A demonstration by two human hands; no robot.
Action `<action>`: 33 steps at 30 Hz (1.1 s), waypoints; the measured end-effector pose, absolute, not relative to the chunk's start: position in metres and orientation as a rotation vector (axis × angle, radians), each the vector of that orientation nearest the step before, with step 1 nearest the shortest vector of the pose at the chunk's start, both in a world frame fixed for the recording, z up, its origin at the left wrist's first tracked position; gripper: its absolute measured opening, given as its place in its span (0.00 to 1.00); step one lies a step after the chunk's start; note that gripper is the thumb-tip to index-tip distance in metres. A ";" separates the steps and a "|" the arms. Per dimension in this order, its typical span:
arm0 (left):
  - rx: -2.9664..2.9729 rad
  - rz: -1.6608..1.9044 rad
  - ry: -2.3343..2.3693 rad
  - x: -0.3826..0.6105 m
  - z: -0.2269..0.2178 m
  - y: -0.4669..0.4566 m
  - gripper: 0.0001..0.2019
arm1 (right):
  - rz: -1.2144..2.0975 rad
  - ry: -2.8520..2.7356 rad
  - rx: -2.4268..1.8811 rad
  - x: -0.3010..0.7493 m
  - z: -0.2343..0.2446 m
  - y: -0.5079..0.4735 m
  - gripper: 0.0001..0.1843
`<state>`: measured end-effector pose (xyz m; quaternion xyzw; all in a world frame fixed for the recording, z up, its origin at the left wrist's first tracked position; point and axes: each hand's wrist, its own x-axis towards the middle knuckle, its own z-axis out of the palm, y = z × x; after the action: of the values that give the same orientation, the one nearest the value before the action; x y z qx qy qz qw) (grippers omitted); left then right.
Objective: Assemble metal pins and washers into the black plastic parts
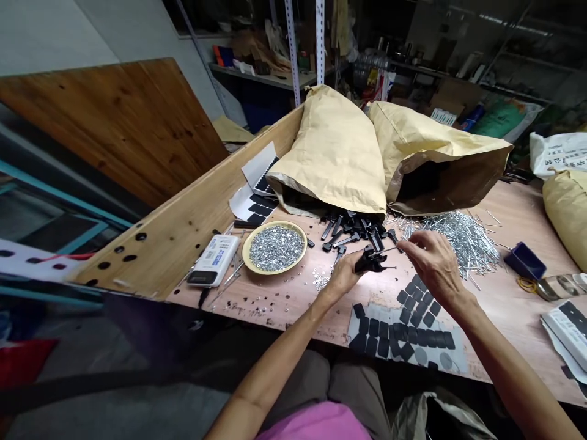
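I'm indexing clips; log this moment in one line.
left hand: holds black parts | right hand: pinches metal pin | nearby: pin pile, yellow bowl

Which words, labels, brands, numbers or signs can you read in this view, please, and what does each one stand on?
No text is clear enough to quote with certainty.
White device with a dark end panel: blue and dark printed marks, too blurred to read.
White sack at the right edge: dark, Chinese-looking characters, too small and blurred to read.
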<state>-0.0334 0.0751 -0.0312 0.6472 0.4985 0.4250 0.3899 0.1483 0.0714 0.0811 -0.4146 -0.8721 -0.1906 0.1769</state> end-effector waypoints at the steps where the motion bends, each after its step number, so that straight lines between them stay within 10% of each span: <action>1: 1.662 1.074 1.253 -0.032 -0.031 0.074 0.09 | -0.535 -2.493 -1.162 0.148 0.081 0.071 0.14; 8: 1.430 1.011 1.117 -0.019 -0.029 0.071 0.10 | -0.007 -2.595 -0.890 0.141 0.083 0.066 0.19; 20: 0.955 0.936 0.788 0.006 -0.016 0.066 0.31 | 1.467 -1.174 -1.324 0.134 -0.015 0.063 0.29; 33: 0.904 1.043 0.837 0.013 -0.027 0.079 0.18 | 1.290 -0.807 -1.289 0.132 -0.024 0.075 0.25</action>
<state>0.0127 0.0790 -0.0273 0.4046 0.3745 0.4667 0.6916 0.1325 0.0753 -0.0245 -0.5430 -0.3398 0.5432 0.5427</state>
